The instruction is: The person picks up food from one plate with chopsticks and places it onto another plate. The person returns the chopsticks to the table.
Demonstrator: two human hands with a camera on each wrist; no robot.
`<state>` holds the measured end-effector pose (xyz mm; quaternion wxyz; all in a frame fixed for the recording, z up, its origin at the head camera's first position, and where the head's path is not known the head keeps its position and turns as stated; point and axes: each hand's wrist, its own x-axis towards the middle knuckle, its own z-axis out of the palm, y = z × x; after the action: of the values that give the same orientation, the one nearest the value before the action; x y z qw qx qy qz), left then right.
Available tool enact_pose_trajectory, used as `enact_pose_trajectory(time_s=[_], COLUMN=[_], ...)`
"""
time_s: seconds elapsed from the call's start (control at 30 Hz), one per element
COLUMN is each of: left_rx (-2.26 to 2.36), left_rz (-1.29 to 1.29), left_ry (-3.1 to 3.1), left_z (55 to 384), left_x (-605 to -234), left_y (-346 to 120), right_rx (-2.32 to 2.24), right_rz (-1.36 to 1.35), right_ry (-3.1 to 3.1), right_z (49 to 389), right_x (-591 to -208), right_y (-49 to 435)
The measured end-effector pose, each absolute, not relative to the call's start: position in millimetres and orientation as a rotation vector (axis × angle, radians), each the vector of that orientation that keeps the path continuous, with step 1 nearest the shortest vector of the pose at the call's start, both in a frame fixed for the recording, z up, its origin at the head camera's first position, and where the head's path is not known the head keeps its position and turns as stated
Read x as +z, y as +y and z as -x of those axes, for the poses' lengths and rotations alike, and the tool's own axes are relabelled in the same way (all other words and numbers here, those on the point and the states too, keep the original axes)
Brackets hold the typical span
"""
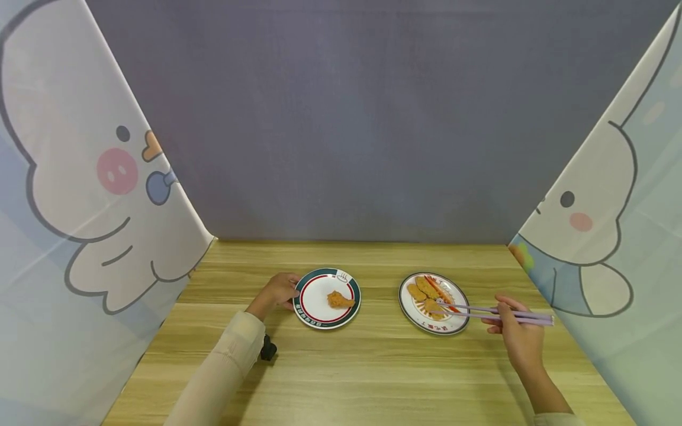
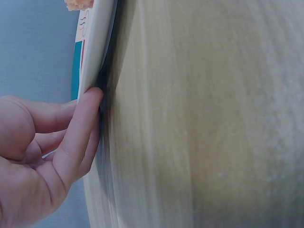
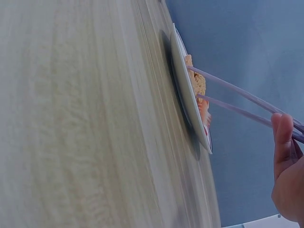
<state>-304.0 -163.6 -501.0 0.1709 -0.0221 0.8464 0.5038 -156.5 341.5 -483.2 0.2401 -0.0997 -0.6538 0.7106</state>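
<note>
My left hand grips the left edge of a white plate with a dark green rim. In the left wrist view, thumb and fingers pinch that rim at the tabletop. A fried chicken drumstick lies on this plate. Farther right, my right hand holds a pair of light purple chopsticks. Their tips are slightly apart at a golden breaded piece on a second white plate. Whether they squeeze it cannot be told. Other breaded pieces and red-orange strips share this plate.
Both plates stand on a wooden table, with a gap of bare wood between them. A grey panel closes off the back. Cartoon-printed cloths flank both sides. A small black object sits at my left wrist.
</note>
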Motion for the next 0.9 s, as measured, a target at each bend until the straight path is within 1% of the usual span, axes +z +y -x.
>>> enact_pose_trajectory(time_s=[0.47,0.73,0.9], left_rx=[1.425,1.434,1.430], left_rz=[0.072,0.058,0.060], left_ry=[2.415,2.410,2.406], left_z=[302,305,305], left_x=[-502,-505,-504], left_y=[-164,-165,-164], right_rx=[1.919,1.893,1.886], right_rz=[0.208,0.309,0.305], right_ry=[-1.835,-1.778,-1.792], right_z=[157,167,167], right_x=[-485,-491,-490], right_y=[338,345,346])
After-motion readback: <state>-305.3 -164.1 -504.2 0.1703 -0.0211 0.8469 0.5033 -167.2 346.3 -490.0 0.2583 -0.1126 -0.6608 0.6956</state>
